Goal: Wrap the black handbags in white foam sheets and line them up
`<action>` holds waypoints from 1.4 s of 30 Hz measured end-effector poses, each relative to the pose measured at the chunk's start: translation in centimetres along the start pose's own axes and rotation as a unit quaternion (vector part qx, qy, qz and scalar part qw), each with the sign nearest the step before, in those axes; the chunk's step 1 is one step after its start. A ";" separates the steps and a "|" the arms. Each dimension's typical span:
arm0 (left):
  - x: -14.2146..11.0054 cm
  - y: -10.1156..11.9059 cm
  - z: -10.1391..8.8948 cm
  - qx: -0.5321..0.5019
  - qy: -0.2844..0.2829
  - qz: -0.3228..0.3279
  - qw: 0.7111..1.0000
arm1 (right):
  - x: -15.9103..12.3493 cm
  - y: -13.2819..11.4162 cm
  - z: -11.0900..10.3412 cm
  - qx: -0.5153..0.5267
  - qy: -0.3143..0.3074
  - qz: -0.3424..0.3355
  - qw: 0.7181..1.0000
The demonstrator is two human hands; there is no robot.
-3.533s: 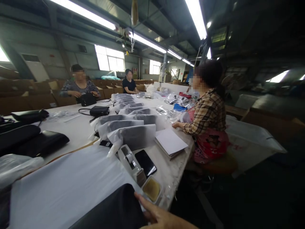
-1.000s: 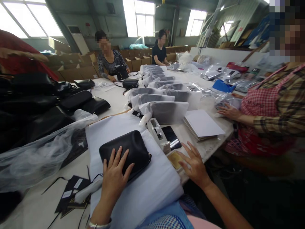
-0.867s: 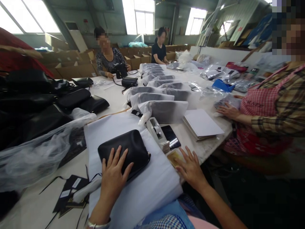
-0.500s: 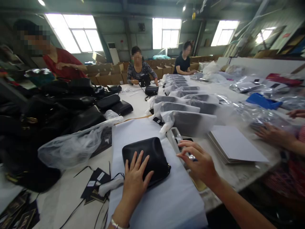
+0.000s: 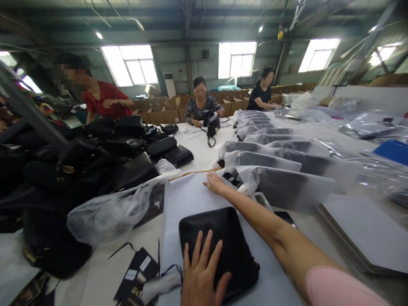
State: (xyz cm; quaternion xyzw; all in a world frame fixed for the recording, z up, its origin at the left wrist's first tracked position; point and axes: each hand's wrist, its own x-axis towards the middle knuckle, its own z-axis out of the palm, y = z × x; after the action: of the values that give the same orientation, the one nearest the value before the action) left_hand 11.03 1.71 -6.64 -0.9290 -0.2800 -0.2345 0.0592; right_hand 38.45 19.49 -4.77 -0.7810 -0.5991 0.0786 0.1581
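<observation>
A black handbag [image 5: 216, 225] lies flat on a stack of large white paper sheets [image 5: 188, 193]. My left hand [image 5: 202, 265] rests on the bag with its fingers spread. Stretched forward over the paper, my right hand [image 5: 214, 182] has its fingers bent and pinched at the far edge of the top sheet. To the left of the bag are black hang tags [image 5: 138, 272] with cords, beside a thin wrapped strip [image 5: 161, 287].
Black bags [image 5: 105, 153] are heaped on the left, near a clear plastic bag [image 5: 108, 216]. Bags in translucent wrapping [image 5: 287, 182] stand in rows to the right, and a stack of grey-white boards [image 5: 369, 229] lies nearer. Several people work around the table.
My right hand has reached forward from beside the bag to the far end of the paper. My left hand stays on the bag. The view has tilted up and shifted left.
</observation>
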 end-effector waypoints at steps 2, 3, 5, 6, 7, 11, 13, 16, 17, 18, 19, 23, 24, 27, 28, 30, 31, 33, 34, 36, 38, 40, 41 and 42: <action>-0.2 -0.3 0.9 -0.011 0.012 0.001 1.000 | 1.1 0.4 1.4 -0.016 0.011 0.022 1.000; -0.3 -0.4 1.4 -0.014 0.017 0.004 1.000 | 1.5 0.5 1.9 -0.022 0.017 0.027 0.999; -0.5 -0.7 2.1 -0.016 0.024 0.007 1.000 | 2.0 0.6 2.6 -0.032 0.025 0.028 0.999; -0.5 -0.8 2.3 -0.017 0.028 0.009 0.999 | 2.2 0.7 2.8 -0.035 0.027 0.023 0.999; -0.5 -0.9 2.5 -0.018 0.030 0.010 0.999 | 2.3 0.7 2.9 -0.037 0.027 0.016 0.999; -0.6 -0.9 2.8 -0.024 0.032 0.004 0.999 | 2.1 0.8 2.5 -0.037 0.031 -0.007 0.999; -0.6 -0.9 2.8 -0.027 0.031 0.001 0.999 | 1.8 0.9 2.2 -0.033 0.040 -0.008 0.999; -0.6 -0.9 2.8 -0.021 0.029 0.003 0.999 | 1.4 0.7 1.7 -0.021 0.060 -0.006 0.998; -0.6 -0.9 2.8 -0.016 0.029 0.003 0.999 | 1.3 0.7 1.5 -0.015 0.068 -0.006 0.998; -0.6 -0.9 2.8 -0.010 0.031 0.005 0.999 | 1.2 0.5 1.3 -0.009 0.078 -0.007 0.997; -0.6 -0.9 2.9 -0.006 0.034 0.007 0.999 | 1.0 0.4 1.1 -0.003 0.089 -0.009 0.996; -0.5 -0.9 2.9 -0.004 0.046 0.016 0.999 | 0.2 -0.5 -0.4 0.023 0.143 -0.034 0.989; -0.5 -0.9 2.8 -0.004 0.044 0.017 0.999 | -0.1 -0.8 -0.9 0.029 0.157 -0.045 0.986; -0.4 -1.1 2.0 -0.004 0.023 0.023 0.999 | -1.9 -1.8 -2.5 0.043 0.193 -0.089 0.976; -0.3 -1.3 1.5 -0.007 0.011 0.033 0.999 | -2.8 -2.2 -3.1 0.047 0.201 -0.109 0.972; 0.1 -1.8 0.3 -0.027 -0.019 0.058 0.998 | -5.2 -2.7 -4.2 0.052 0.208 -0.154 0.964; 0.5 -2.2 -0.5 -0.043 -0.034 0.063 0.997 | -6.7 -2.9 -4.7 0.054 0.210 -0.180 0.960; 1.5 -2.8 -2.3 -0.078 -0.032 0.033 0.996 | -9.8 -3.1 -5.4 0.055 0.220 -0.242 0.943; 2.2 -3.1 -3.4 -0.088 -0.012 0.003 0.996 | -11.5 -3.2 -5.6 0.053 0.230 -0.276 0.932; 3.8 -3.7 -5.6 -0.069 0.061 -0.047 0.995 | -14.6 -3.1 -5.9 0.039 0.253 -0.338 0.906; 5.2 -4.0 -7.7 -0.012 0.098 -0.044 0.994 | -17.5 -2.9 -5.8 0.015 0.263 -0.376 0.888; 6.1 -4.0 -9.0 0.021 0.071 -0.013 0.997 | -20.0 -2.7 -5.7 -0.014 0.257 -0.400 0.880; 6.3 -3.9 -9.4 0.023 0.047 0.008 0.999 | -21.1 -2.6 -5.6 -0.028 0.251 -0.409 0.877; 6.2 -3.7 -9.5 0.019 0.025 0.030 0.999 | -22.1 -2.5 -5.7 -0.040 0.244 -0.415 0.876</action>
State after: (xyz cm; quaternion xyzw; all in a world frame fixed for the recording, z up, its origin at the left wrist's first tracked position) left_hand 9.71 5.59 4.55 -0.9296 -0.2551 -0.2503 0.0903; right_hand 31.95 -2.06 -0.04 -0.4611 -0.8131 -0.2112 0.2858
